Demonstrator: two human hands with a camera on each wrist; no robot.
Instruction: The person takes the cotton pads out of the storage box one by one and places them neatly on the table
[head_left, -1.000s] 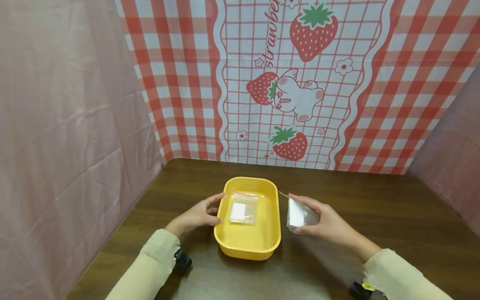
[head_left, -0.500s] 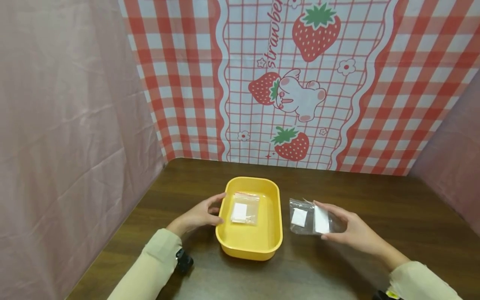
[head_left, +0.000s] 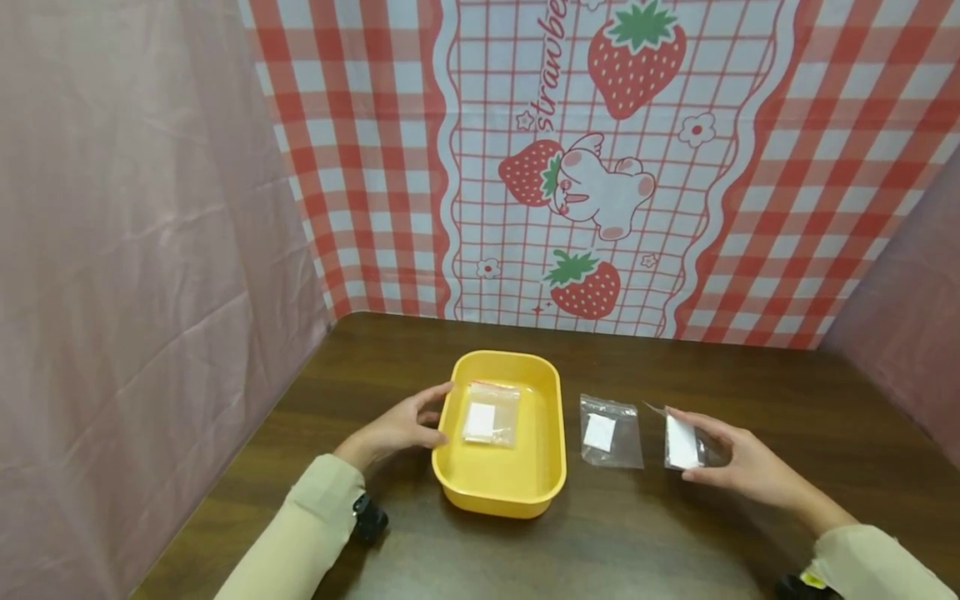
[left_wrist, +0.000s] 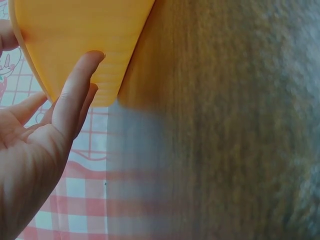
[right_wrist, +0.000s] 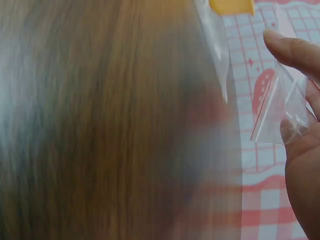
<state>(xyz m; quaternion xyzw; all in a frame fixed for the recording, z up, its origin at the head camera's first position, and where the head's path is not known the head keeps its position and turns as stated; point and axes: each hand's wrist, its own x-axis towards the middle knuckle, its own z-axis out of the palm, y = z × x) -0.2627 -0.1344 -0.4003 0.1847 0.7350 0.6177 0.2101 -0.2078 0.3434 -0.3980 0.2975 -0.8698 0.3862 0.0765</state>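
Observation:
A yellow tray [head_left: 498, 504] stands on the table, holding a clear zip bag [head_left: 491, 421] with a white insert. My left hand [head_left: 393, 431] rests against the tray's left side, its fingers fairly straight along the outer wall in the left wrist view. On the right, my right hand [head_left: 750, 467] pinches another zip bag [head_left: 682, 442] with a white insert between thumb and fingers. The bag's clear plastic [right_wrist: 282, 110] shows in the right wrist view. Between the tray and my right hand, a separate zip bag [head_left: 622, 437] with a white piece lies flat.
The dark wooden table [head_left: 637, 542] reaches back to a red-checked strawberry cloth [head_left: 585, 192]. A pink curtain [head_left: 150, 250] hangs along the left, and another pinkish cloth [head_left: 900, 308] closes off the right.
My right hand has moved right, away from the tray, with its zip bag. One zip bag has been left lying on the table beside the tray. My left hand has stayed at the tray.

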